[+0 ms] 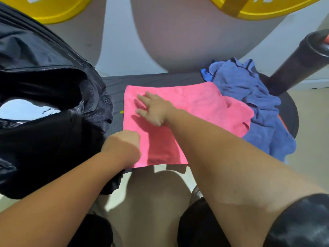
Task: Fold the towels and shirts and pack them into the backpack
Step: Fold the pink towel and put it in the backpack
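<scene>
Black backpack (44, 148) at left, unzipped, pale blue cloth (23, 109) inside; crumpled blue garment (249, 90) at right, overlapping pink towel (195, 104) spread on dark bench (151, 80), right end rumpled; right hand (154, 109) flat on towel, fingers spread; left hand (122, 147) curled at near-left edge, grip indiscernible.

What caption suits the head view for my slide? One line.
Right hand spread flat on a pink towel, left hand at its near edge; open black backpack left, crumpled blue cloth right.
</scene>
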